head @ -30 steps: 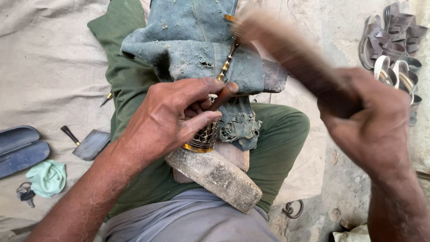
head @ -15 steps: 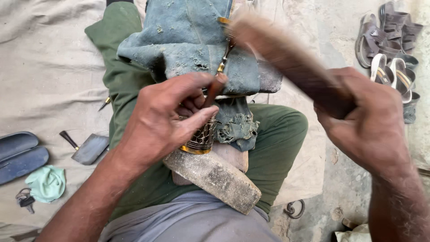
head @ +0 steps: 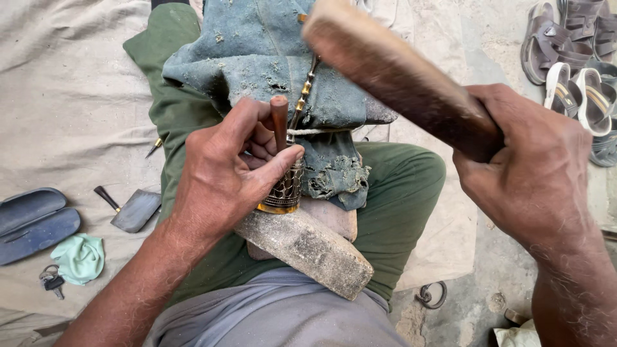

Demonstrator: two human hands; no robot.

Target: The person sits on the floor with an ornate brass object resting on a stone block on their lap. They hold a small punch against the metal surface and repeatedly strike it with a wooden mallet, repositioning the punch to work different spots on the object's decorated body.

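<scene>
Two hands work over a beige floor cloth (head: 58, 96): left hand (head: 222, 177) fingers grip a punch (head: 279, 122) on a brass ring (head: 284, 193) atop the stone block (head: 308, 247); right hand (head: 530, 170) clasps a wooden mallet (head: 392, 71), sandals (head: 572, 58) nearby

A beige cloth sheet (head: 58, 96) is spread over the dusty ground (head: 475, 302). On it are seen dark slippers (head: 32, 222), a green rag (head: 78, 257), keys (head: 50, 281), a small flat-bladed tool (head: 128, 209) and a pointed awl (head: 154, 147). Sandals (head: 572, 71) and a metal ring (head: 432, 294) are laid on bare ground.

Wooden mallet (head: 392, 71) blurred (top cropped)
</scene>
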